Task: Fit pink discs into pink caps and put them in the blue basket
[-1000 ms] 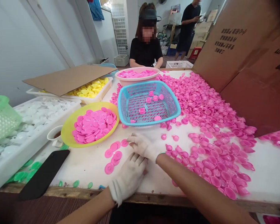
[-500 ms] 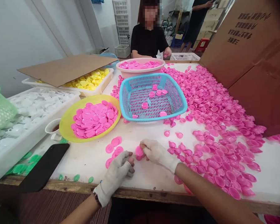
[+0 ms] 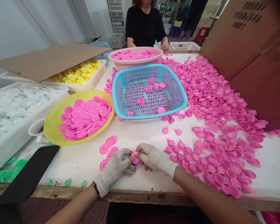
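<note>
Two gloved hands meet near the middle of the front edge of the table, and through the head camera I see them sharing one small pink piece. My left hand grips its left side between thumb and fingertips; my right hand pinches the other side, the remaining fingers curled under. I cannot tell whether the piece is one part or two pressed together. Loose pink discs lie just beyond and left of my left hand. Toward the left edge, a yellow plate bears a mound of like discs, with a white cup beside it. A dark phone lies aslant at the front left corner, near scattered green pieces. Past my hands, a blue basket holds a few pink pieces, and a pink basin stands behind it, close to the far edge, where a person in a black shirt sits. Pink cup-shaped pieces spread from the far edge down toward the front right corner, a cardboard box standing along the right edge.
</note>
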`<action>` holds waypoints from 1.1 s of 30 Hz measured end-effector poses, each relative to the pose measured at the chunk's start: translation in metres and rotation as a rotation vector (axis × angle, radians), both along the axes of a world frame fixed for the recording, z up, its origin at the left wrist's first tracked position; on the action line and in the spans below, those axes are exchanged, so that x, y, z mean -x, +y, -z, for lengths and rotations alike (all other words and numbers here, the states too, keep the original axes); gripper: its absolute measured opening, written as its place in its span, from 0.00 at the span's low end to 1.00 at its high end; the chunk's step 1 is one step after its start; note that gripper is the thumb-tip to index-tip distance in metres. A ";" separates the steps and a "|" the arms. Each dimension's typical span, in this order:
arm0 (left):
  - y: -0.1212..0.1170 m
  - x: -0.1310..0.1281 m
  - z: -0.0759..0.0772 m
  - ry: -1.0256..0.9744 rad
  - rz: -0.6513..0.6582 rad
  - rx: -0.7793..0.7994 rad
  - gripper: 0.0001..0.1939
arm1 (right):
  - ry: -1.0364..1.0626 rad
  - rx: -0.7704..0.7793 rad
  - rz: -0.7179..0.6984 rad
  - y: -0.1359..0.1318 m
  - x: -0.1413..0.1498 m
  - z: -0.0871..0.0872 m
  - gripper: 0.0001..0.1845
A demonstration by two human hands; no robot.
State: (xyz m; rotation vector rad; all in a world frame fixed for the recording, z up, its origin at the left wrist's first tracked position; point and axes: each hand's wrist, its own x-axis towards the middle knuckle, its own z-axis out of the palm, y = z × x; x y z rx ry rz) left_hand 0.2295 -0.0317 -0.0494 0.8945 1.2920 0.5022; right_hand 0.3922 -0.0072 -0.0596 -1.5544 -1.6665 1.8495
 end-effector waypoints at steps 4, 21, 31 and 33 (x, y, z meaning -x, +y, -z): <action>0.002 0.003 0.007 -0.026 -0.001 0.052 0.16 | 0.029 0.095 -0.024 0.005 0.002 0.001 0.05; 0.007 0.004 0.005 0.104 0.133 -0.066 0.10 | 0.083 0.295 -0.199 0.024 0.004 -0.002 0.05; 0.011 0.005 0.000 0.104 0.216 -0.122 0.13 | -0.002 0.096 -0.194 0.014 0.010 0.001 0.05; 0.010 0.010 0.001 0.109 0.177 -0.172 0.15 | 0.002 -0.009 -0.131 0.009 0.006 -0.003 0.05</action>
